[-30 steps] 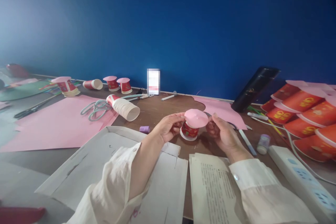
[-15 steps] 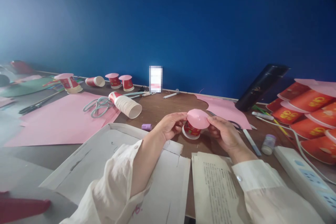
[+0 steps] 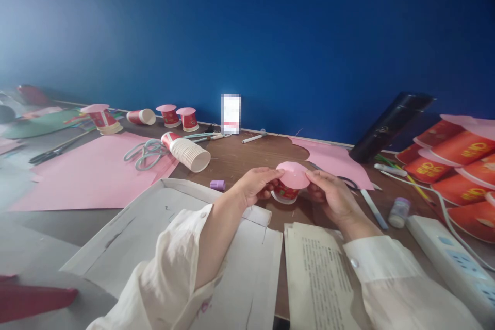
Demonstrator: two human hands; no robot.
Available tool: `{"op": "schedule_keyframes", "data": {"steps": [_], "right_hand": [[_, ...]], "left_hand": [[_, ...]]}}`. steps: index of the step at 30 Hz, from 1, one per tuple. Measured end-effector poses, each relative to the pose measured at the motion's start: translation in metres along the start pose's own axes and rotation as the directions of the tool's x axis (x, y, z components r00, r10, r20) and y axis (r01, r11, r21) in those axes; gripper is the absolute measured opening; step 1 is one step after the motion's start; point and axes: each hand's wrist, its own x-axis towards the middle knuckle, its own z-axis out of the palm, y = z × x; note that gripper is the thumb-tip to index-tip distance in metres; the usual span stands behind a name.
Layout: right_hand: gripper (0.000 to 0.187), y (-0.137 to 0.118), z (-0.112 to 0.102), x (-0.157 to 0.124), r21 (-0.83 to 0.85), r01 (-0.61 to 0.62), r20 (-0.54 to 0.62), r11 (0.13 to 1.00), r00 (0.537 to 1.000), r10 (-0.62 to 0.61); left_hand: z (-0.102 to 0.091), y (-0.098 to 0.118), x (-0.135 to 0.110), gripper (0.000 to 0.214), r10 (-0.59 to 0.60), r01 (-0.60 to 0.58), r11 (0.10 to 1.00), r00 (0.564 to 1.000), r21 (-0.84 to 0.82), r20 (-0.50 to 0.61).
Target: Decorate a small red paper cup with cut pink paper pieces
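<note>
A round pink paper disc [image 3: 294, 176] rests over the base of an upside-down red paper cup [image 3: 285, 194], whose white rim is on the brown table. My left hand [image 3: 257, 185] pinches the disc's left edge between thumb and fingers. On the opposite side, my right hand [image 3: 331, 197] pinches the right edge. The disc hides the cup's top, and the lower fingers of both hands are partly hidden. A purple marker cap [image 3: 217, 185] lies left of my left hand.
Nested paper cups [image 3: 189, 154] lie beside a grey cord [image 3: 145, 155]. Further back stand disc-topped cups [image 3: 168, 117]. Pink paper [image 3: 93, 175] spreads left; a cardboard sheet [image 3: 247, 263] and printed pages [image 3: 320, 273] lie in front. A power strip [image 3: 452, 258] and red cups [image 3: 462, 152] are right.
The disc sits slightly lower and tilts more toward me, covering more of the cup. My left thumb has come further over its edge. The whole view has shifted slightly.
</note>
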Motion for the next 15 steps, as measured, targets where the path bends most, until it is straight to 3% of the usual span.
{"op": "schedule_keyframes", "data": {"steps": [15], "right_hand": [[0.049,0.0034,0.0003,0.0014,-0.025,-0.026,0.020,0.999,0.999,0.027]], "left_hand": [[-0.0024,-0.0051,0.0069,0.037,0.046,-0.046,0.999,0.999,0.017,0.013]]}}
